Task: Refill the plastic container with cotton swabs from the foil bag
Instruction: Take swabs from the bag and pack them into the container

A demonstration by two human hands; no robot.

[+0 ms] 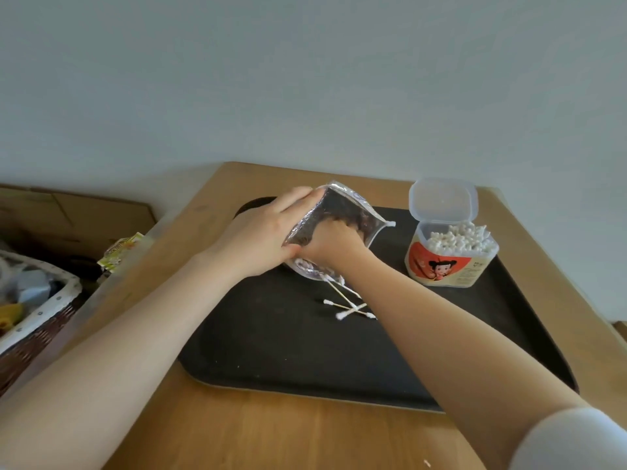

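Pale wall [305, 79] behind wooden table [271, 435], wicker basket [37, 320] alongside.

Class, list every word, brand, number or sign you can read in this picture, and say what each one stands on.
No text can be read with certainty.
plastic container: the label shows a cartoon figure and a block of small print on its right part, too small and blurred to read.
yellow packet, left of the table: printing on it, blurred, unreadable.
foil bag: a faint mark near its top edge, unreadable.

Bare forearms; a white sleeve [573, 439] on the right arm.
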